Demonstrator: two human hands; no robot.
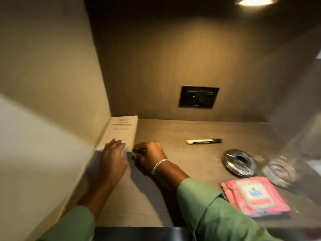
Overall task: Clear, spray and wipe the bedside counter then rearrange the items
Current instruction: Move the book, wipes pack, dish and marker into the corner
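Note:
A white printed booklet (122,130) lies on the brown counter (173,153) against the left wall. My left hand (113,157) rests flat on the booklet's near edge. My right hand (149,156), with a silver bracelet on the wrist, is curled at the booklet's near right corner, fingers pinching the pages. Farther right lie a black and white marker (204,141), a shiny metal ashtray (239,164) and a pink wet-wipes pack (255,197). The picture is blurred.
A black wall socket (198,97) sits on the back wall above the counter. A glass panel on the right reflects the ashtray (278,173). A ceiling light (255,1) glows top right. The counter's front edge runs along the bottom.

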